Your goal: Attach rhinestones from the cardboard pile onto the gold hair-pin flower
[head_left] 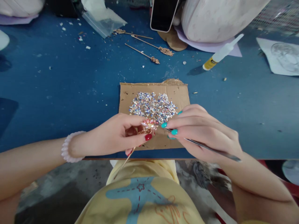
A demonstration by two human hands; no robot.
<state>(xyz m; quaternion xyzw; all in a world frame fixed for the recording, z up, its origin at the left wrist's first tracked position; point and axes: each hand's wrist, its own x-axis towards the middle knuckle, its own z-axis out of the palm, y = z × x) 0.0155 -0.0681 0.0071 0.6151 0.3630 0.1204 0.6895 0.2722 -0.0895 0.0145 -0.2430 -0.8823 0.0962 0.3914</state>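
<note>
My left hand (126,133) is closed on a gold hairpin (128,160), whose ornament (149,124) is covered in pink and pearly pieces. The hairpin's thin stem slants down past the table edge. Slim metal tweezers (210,149) are gripped in my right hand (205,133), their tips close to the ornament; whether they pinch a piece cannot be made out. Just beyond both hands, a heap of small shiny flakes (151,105), silver, blue and pinkish, lies on a piece of brown cardboard (168,140).
Three gold hairpins (142,53) lie farther back on the blue table (81,87). Behind them are a plastic bag (102,21), a phone (163,14) and a large pale rounded object (210,20). A yellow-labelled glue bottle (217,57) stands at right, beside a printed sheet (280,57).
</note>
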